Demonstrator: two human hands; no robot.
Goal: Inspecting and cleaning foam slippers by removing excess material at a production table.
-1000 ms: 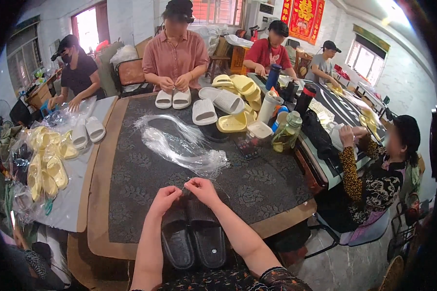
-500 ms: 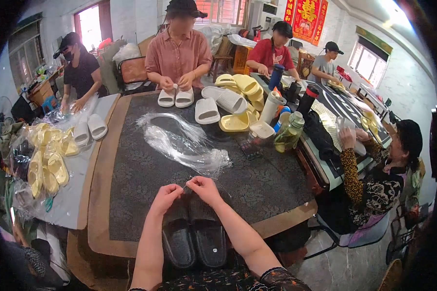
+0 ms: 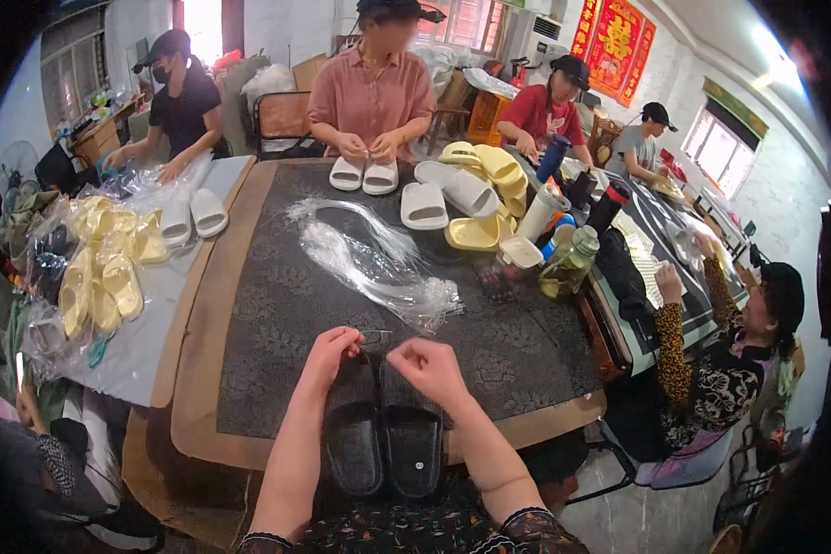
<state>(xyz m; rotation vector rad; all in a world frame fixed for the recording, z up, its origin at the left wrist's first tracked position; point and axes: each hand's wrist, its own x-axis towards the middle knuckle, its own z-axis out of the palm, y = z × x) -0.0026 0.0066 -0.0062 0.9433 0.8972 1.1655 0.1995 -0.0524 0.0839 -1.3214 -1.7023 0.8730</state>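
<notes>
Your L hand [image 3: 334, 355] pinches a thin strand [image 3: 377, 331] near the toe end of two black slippers [image 3: 353, 452] – side by side at the table's [image 3: 526, 369] near edge. Your R hand [image 3: 431, 371] is curled, apart from L – can't tell if it's gripping anything. Clear strand bundle [image 3: 337, 254] lies beyond, w/ white slippers [image 3: 423, 205] farther back.

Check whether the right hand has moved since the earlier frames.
Yes. Judged against the black slippers, the right hand has shifted to the right, widening its gap from the left hand.
</notes>
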